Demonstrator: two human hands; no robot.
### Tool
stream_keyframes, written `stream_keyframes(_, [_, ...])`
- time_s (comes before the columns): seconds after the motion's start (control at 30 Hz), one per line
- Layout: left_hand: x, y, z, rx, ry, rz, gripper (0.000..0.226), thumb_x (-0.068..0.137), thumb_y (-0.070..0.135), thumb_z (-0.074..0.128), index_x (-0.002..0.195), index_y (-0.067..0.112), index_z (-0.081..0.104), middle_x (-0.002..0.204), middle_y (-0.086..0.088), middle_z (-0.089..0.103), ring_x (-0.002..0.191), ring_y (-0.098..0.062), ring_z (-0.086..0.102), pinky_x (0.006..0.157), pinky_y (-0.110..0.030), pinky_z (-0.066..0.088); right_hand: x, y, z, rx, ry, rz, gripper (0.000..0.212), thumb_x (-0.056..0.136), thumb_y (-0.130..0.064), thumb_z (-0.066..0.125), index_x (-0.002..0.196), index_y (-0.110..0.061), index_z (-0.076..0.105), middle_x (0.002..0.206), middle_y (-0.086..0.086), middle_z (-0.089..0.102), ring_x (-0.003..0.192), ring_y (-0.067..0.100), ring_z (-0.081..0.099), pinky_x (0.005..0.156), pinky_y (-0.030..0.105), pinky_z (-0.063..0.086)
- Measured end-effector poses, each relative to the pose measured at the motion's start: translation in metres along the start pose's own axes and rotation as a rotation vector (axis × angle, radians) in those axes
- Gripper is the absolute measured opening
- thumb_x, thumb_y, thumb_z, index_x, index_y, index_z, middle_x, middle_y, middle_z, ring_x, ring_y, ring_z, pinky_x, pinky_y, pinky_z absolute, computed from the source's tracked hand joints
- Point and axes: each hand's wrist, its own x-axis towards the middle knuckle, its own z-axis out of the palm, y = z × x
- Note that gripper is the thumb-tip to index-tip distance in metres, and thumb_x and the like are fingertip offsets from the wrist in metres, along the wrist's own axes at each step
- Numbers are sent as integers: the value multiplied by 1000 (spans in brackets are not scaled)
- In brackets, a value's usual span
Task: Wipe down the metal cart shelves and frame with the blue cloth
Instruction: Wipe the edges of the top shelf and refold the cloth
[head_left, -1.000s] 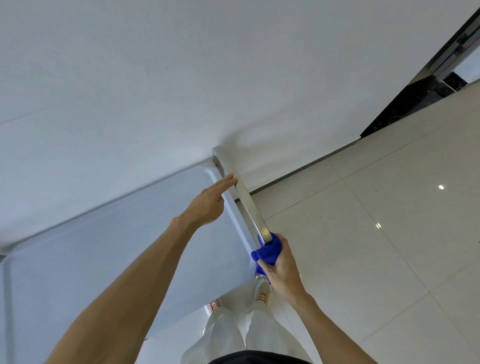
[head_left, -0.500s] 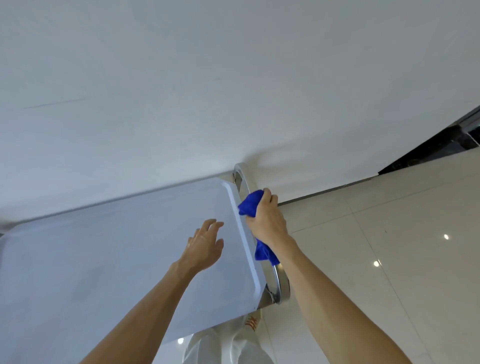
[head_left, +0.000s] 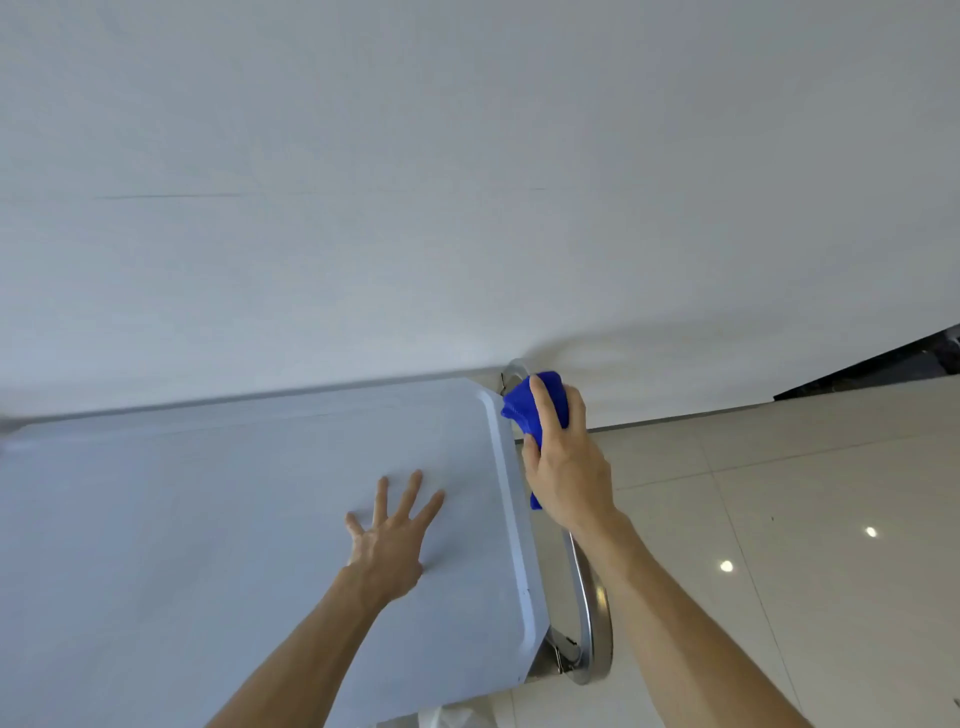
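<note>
**Cloth at the far end of the cart handle**

Nearest the camera, two bare forearms reached forward over the metal cart (head_left: 260, 519). The left hand (head_left: 387, 551) lay flat on the cart's top shelf (head_left: 182, 493), palm down, its fingers (head_left: 410, 493) straight and spread apart, holding nothing. To the right of the shelf's raised edge ran the curved steel handle bar (head_left: 589, 613), its near end bolted to the frame at the shelf corner. Farther along that bar, the right hand (head_left: 569, 467) gripped the blue cloth (head_left: 524, 410), fingers curled over the bunched fabric and pressing it around the far bend of the handle, just beside the shelf's far right corner. A tail of cloth showed below the palm. Pale glossy floor tiles (head_left: 779, 519) lay to the right, and a white wall (head_left: 467, 182) rose behind the cart.
</note>
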Motion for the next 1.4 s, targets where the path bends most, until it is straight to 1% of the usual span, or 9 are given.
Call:
stream_keyframes(0.13, [2,-1,3,31,-3,2,99,94,28,65,156,39,-13,161,4,-31,148,-39,-22,110,-70,22,72,-15,-8,-51,-161,65,52,94,-23,52,145,-30,41,139,9,41,79,37,55,69,36,44])
stream_keyframes(0.27, [3,-1,2,27,-13,1,99,95,24,64,156,39,-13,160,4,-32,148,-38,-23,110,-71,21,129,-22,-8,-113,-431,125,47,91,-20,50,136,-30,52,140,7,47,116,35,55,85,34,44])
stream_keyframes(0.37, [3,-1,2,32,-17,-3,99,94,24,65,156,39,-11,161,5,-32,149,-37,-22,111,-70,22,139,-24,-5,-127,-468,138,51,90,-18,50,140,-30,51,145,4,46,123,31,53,91,32,44])
stream_keyframes(0.57, [3,0,3,29,-16,-8,102,92,26,68,155,41,-11,161,5,-30,149,-38,-20,110,-71,23,54,-10,-4,4,-13,-61,52,89,-15,57,140,-24,52,152,5,36,93,37,63,71,36,50])
stream_keyframes(0.67, [3,-1,4,13,-16,-10,102,92,25,69,155,41,-10,162,6,-29,149,-38,-20,110,-72,22,-16,-1,1,8,104,-98,68,87,-8,60,150,-26,43,162,11,24,101,35,60,70,39,58])
stream_keyframes(0.87, [3,-1,1,-11,-15,-11,102,91,26,70,156,42,-6,163,6,-26,149,-37,-18,109,-73,22,-30,6,-1,73,47,-47,75,81,-8,65,148,-33,40,159,8,24,95,35,63,59,37,57])
stream_keyframes(1.0, [2,0,0,-14,-24,-10,101,91,26,70,156,42,-7,163,6,-26,149,-36,-18,109,-72,21,37,-3,-3,103,-12,-15,59,86,-15,62,141,-30,48,153,5,31,96,40,63,75,40,52])
stream_keyframes(1.13, [3,-1,0,-30,-20,-7,101,91,26,70,156,43,-5,163,7,-25,149,-36,-18,109,-72,22,88,-7,-6,114,-198,63,46,89,-21,54,134,-33,52,143,0,41,104,35,62,82,30,41])
stream_keyframes(1.4, [2,-2,-1,-66,-19,17,100,90,26,71,156,42,-2,163,8,-25,149,-36,-19,110,-74,19,-26,9,7,59,102,-91,76,86,-10,60,154,-33,34,166,8,16,109,37,60,73,43,58])
